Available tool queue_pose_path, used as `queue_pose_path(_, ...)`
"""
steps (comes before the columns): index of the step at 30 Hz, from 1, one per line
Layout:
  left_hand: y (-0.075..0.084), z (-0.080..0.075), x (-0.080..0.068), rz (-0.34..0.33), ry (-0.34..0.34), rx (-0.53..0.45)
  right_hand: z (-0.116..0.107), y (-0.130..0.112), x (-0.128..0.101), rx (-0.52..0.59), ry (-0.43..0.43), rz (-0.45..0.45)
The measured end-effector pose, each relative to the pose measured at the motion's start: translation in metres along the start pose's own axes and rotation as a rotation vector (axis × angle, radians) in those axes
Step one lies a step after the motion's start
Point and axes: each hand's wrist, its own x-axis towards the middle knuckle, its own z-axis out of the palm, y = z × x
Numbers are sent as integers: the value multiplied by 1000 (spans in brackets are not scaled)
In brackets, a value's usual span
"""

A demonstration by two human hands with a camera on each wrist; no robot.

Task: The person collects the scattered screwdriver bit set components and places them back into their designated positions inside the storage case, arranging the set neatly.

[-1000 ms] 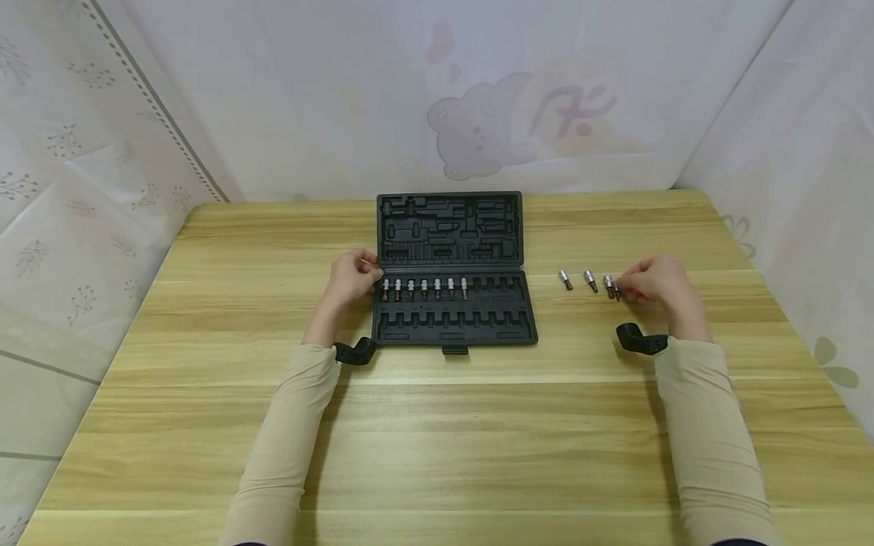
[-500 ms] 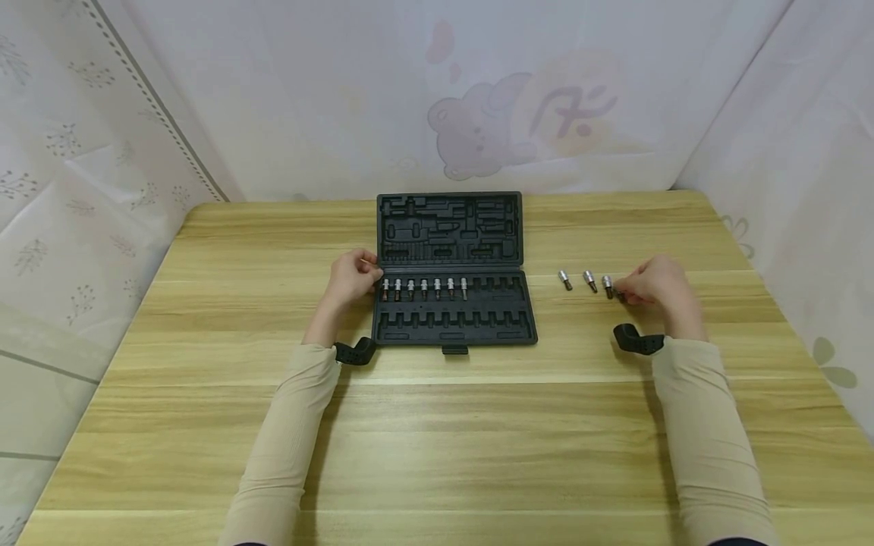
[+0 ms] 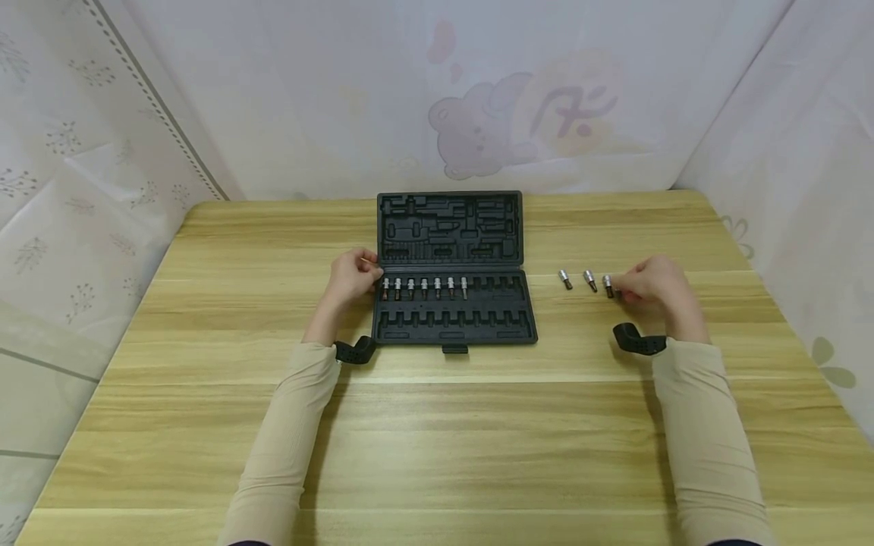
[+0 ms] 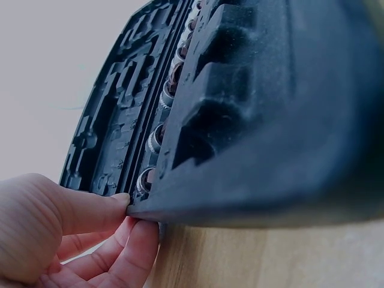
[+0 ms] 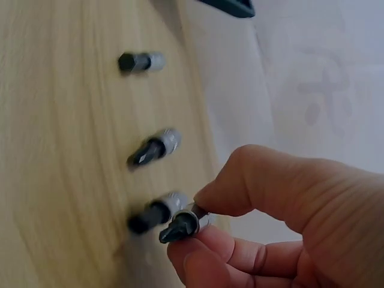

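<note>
A black socket case [image 3: 444, 306] lies unfolded on the table, with a row of several bit sockets [image 3: 424, 288] in the upper slots of its near half. My left hand [image 3: 351, 274] pinches the case's left edge near the hinge, thumb on top and fingers beneath. Over on the right, my right hand [image 3: 658, 287] holds a bit socket [image 5: 182, 229] between thumb and fingers. In the right wrist view its dark cross-shaped tip points away from the palm. Beside that hand lie a nearer bit socket [image 3: 608, 287], a middle one [image 3: 590, 280] and a farther one [image 3: 565, 280].
The wooden table [image 3: 464, 440] reaches back to a pale curtain [image 3: 307, 98] with a printed bear. A latch [image 3: 454, 349] sticks out from the case's front edge. Black wrist mounts [image 3: 355, 352] sit on both forearms.
My right hand has picked up the rightmost bit socket from beside the other three and drawn it slightly aside. The left hand and the case have stayed in place.
</note>
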Motion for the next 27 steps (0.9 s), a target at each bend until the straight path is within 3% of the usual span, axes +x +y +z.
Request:
queue_pose_path(16,0,0,1,2,-7,7,10,-35,-3,42,-26,-79)
queue_pose_path(27,1,0,0,-9,-5,-5,21,-57,-1,63,-84,-86)
